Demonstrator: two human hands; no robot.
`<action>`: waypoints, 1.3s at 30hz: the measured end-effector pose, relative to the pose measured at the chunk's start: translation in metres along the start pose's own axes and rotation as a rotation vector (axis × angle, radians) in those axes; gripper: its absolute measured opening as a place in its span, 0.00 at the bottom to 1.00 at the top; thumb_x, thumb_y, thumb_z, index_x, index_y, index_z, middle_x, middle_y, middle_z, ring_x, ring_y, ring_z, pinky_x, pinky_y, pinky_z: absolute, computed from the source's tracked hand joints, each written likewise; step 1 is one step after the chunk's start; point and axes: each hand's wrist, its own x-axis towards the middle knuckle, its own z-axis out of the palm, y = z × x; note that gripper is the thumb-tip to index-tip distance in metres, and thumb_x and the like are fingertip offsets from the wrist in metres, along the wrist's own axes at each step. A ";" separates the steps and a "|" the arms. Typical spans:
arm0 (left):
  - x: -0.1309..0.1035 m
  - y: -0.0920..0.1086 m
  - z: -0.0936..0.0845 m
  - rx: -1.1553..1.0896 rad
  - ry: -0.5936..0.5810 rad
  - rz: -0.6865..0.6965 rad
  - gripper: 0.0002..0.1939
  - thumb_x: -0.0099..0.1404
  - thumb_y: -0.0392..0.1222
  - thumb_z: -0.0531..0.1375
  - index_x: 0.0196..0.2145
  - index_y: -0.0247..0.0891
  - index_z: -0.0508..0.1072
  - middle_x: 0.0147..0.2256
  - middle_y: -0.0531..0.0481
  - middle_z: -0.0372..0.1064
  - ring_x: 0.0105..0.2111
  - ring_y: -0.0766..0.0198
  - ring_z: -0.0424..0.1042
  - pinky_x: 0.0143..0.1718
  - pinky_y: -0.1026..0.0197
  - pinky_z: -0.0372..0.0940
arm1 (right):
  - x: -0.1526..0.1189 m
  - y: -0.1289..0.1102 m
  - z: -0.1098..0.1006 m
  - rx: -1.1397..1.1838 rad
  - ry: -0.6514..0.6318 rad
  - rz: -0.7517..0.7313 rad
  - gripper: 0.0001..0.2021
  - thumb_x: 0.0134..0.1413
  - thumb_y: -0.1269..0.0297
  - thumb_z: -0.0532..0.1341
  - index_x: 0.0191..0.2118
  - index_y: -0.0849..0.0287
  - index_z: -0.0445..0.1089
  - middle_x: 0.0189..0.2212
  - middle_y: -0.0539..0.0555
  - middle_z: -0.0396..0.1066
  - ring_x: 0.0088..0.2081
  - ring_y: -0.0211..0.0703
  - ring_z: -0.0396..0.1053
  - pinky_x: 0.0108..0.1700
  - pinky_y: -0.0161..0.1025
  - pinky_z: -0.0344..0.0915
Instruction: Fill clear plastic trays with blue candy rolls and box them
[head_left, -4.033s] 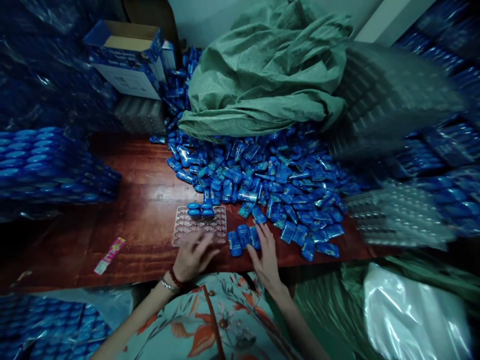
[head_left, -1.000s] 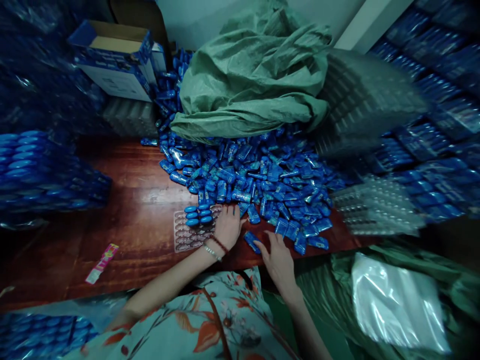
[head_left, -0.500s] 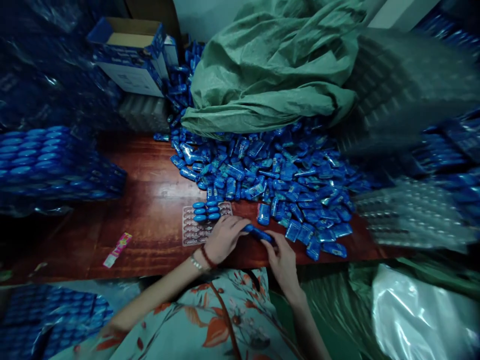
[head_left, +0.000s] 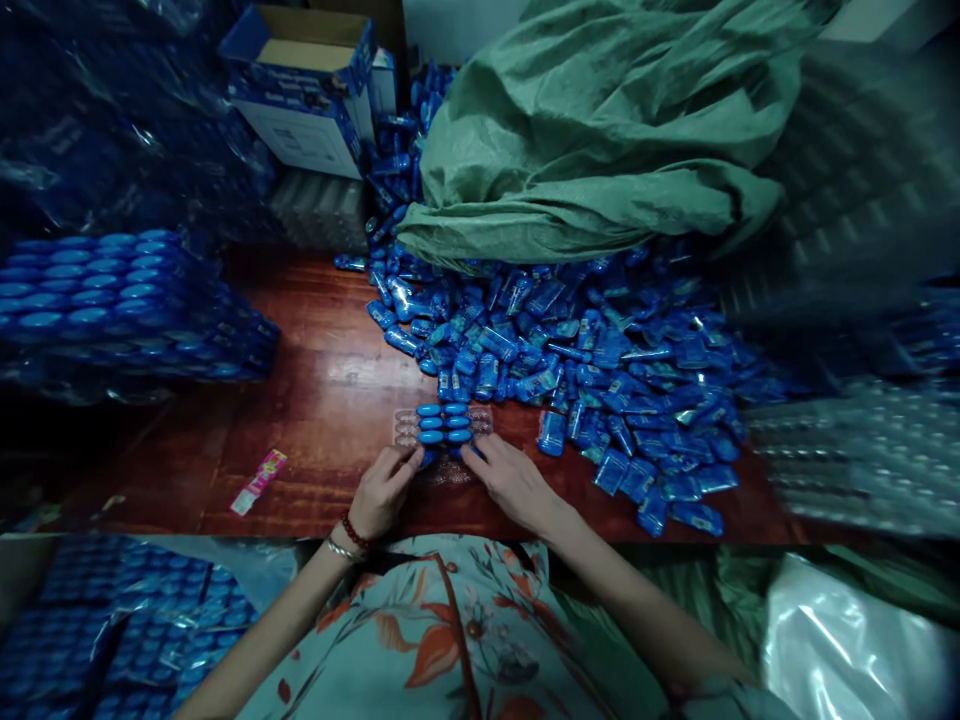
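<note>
A clear plastic tray (head_left: 406, 427) with moulded pockets lies on the table near its front edge. Several small blue bottles (head_left: 430, 423) sit in its middle pockets in two columns. At the tray's near left, my left hand (head_left: 381, 490) has its fingers closed on a blue bottle (head_left: 428, 458), mostly hidden by the fingertips. My right hand (head_left: 516, 482) reaches over the tray's right side, pinching another blue bottle (head_left: 456, 454) low against the pockets. To the right and behind spreads a loose heap of blue wrapped bottles (head_left: 600, 370).
A green sack (head_left: 585, 140) slumps behind the heap. Filled trays (head_left: 97, 285) are stacked at the left, with an open box (head_left: 300, 100) farther back. Stacked clear trays (head_left: 862, 460) stand at the right. A pink-yellow wrapper (head_left: 257, 483) lies on the red-brown table (head_left: 300, 400).
Both hands have moved left from beside the heap to the tray, bringing blue bottles down at the near side of the filled rows. The view has shifted slightly.
</note>
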 end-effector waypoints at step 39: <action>0.095 -0.052 -0.002 -0.524 -0.085 -0.698 0.23 0.57 0.43 0.58 0.50 0.36 0.64 0.39 0.48 0.69 0.36 0.63 0.68 0.38 0.60 0.66 | 0.041 0.076 0.011 0.731 0.399 0.608 0.18 0.55 0.59 0.56 0.51 0.57 0.61 0.42 0.56 0.69 0.38 0.47 0.70 0.41 0.45 0.67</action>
